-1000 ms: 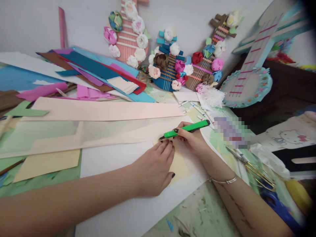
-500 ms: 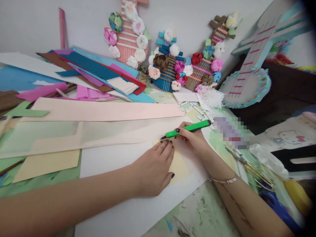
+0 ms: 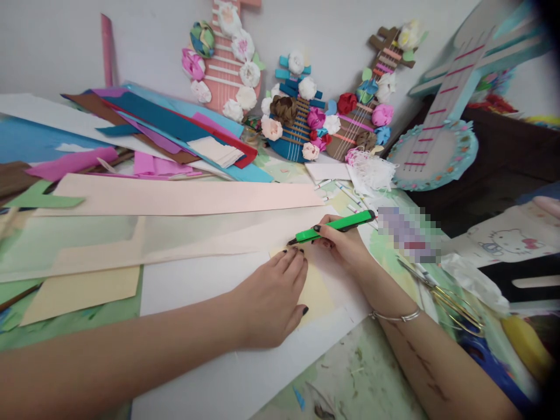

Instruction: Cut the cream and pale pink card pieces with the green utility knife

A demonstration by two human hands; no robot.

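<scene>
My left hand point(image 3: 271, 297) lies flat, fingers together, pressing a small pale yellow paper piece point(image 3: 315, 291) onto a large white sheet point(image 3: 196, 286). My right hand point(image 3: 345, 245) is closed round a bright green pen point(image 3: 335, 226) with a black tip, held low and pointing left. The pen's tip sits just beyond my left fingertips, at the top edge of the yellow piece. A thin silver bracelet point(image 3: 396, 318) circles my right wrist.
Long pink and cream paper strips point(image 3: 175, 198) lie behind the white sheet, coloured paper piles point(image 3: 166, 125) at the back left. Paper guitars with paper flowers point(image 3: 301, 114) lean on the wall. Gold-handled scissors point(image 3: 446, 294) lie right of my right arm.
The green pen's tip has slid slightly to the right along the yellow piece's top edge. My left hand has stayed pressed in place.
</scene>
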